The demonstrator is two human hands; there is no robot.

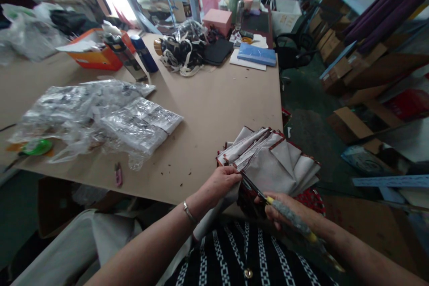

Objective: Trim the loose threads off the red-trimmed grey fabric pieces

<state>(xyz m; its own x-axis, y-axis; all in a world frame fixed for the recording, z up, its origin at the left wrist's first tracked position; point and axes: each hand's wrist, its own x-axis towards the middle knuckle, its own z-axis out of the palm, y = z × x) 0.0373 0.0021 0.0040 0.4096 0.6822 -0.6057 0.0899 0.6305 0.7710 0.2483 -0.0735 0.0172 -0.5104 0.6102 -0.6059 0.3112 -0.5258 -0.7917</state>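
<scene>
My left hand (224,184), with a metal bracelet at the wrist, pinches the edge of a pale fabric piece at the table's front right corner. My right hand (281,209) is wrapped round scissors (254,187) whose handle has grey and yellow wrapping. The dark blades point up and left, close to my left fingertips. Just beyond both hands lies a stack of light grey fabric pieces (273,165) with dark reddish edges, hanging partly past the table edge. Pale cloth also drapes below my left hand.
Clear plastic packets (140,123) cover the left of the table (208,111), with pink snips (118,174) near its front edge. Farther back are an orange box (97,56), two bottles, a blue folder (256,55) and a pink box (217,21). Cardboard boxes (351,123) stand at right.
</scene>
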